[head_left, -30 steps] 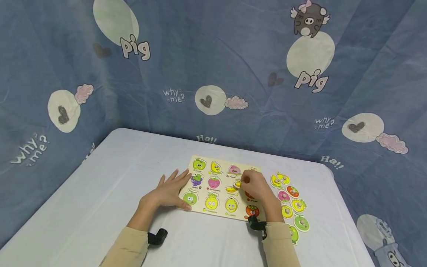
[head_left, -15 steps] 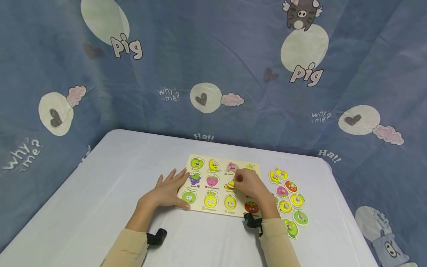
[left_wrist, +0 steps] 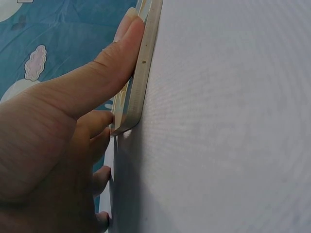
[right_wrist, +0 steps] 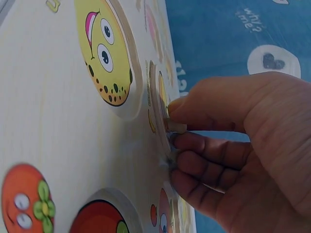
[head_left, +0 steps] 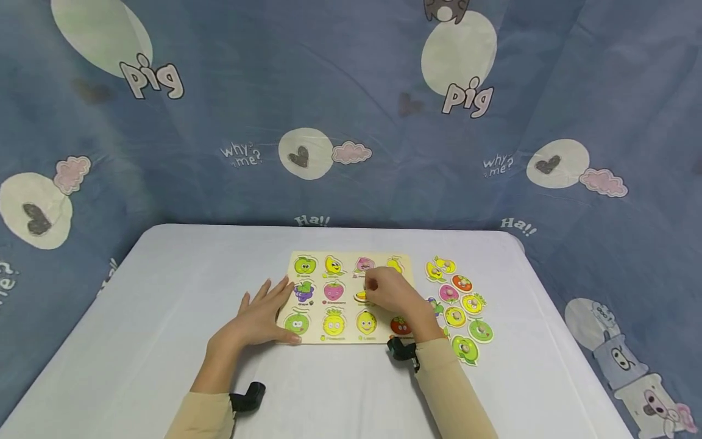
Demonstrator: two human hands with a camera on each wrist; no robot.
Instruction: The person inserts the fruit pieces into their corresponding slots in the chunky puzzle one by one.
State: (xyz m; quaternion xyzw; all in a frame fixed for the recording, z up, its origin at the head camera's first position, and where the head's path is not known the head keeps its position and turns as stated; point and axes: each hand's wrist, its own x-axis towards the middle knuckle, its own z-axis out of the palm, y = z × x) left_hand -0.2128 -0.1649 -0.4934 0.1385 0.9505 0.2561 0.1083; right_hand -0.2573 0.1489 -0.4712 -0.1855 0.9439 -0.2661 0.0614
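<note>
A wooden fruit puzzle board (head_left: 350, 324) lies flat on the table, printed with several smiling fruits. My right hand (head_left: 396, 296) pinches the small peg (right_wrist: 176, 127) of a banana puzzle piece (right_wrist: 156, 99) between thumb and index finger. That piece is over the banana picture in the middle row; the hand hides much of it in the head view. Whether it sits flush cannot be told. At the board's left side, my left hand (head_left: 253, 319) is spread, its thumb (left_wrist: 114, 65) on the near edge of the board and fingertips at the left edge.
Right of the board lie several loose pegged fruit pieces, among them a tomato (head_left: 462, 283), a pineapple (head_left: 473, 303) and a green round one (head_left: 481, 330). A white cloth covers the table (head_left: 329, 390). Behind it hangs a blue patterned curtain (head_left: 236, 195).
My right hand has shifted left across the board, bringing the banana piece over its picture. The left hand stays at the board's edge. The head view has turned, so everything appears further left.
</note>
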